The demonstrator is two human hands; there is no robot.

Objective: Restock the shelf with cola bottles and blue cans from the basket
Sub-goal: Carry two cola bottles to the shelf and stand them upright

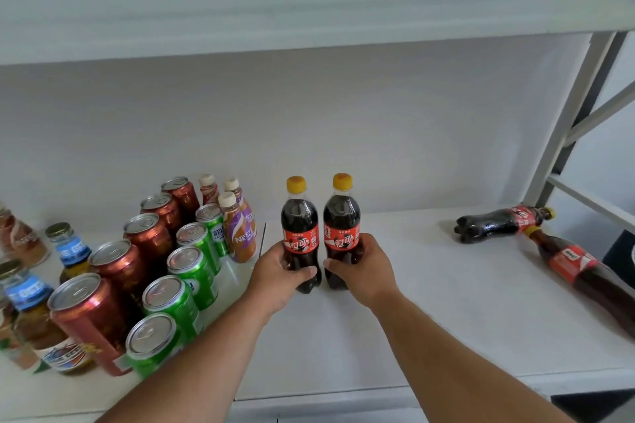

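Red cans [137, 251]: row at 9 o'clock, on the shelf [429, 302].
Green cans [185, 285]: row just right of the red.
Left hand [280, 273]: fingers curled round the left cola bottle [299, 233], upright at centre.
Right hand [364, 266]: grips the right cola bottle [342, 228], upright, just beside its twin.
Fallen cola bottles [501, 223]: two lying at 3 o'clock, well apart from the hands.

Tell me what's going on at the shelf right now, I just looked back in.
A person is setting two upright cola bottles side by side on the white shelf. The left hand grips the left cola bottle and the right hand grips the right cola bottle. Two more cola bottles lie on their sides at the right end. Rows of red cans and green cans stand to the left. No basket or blue cans show.
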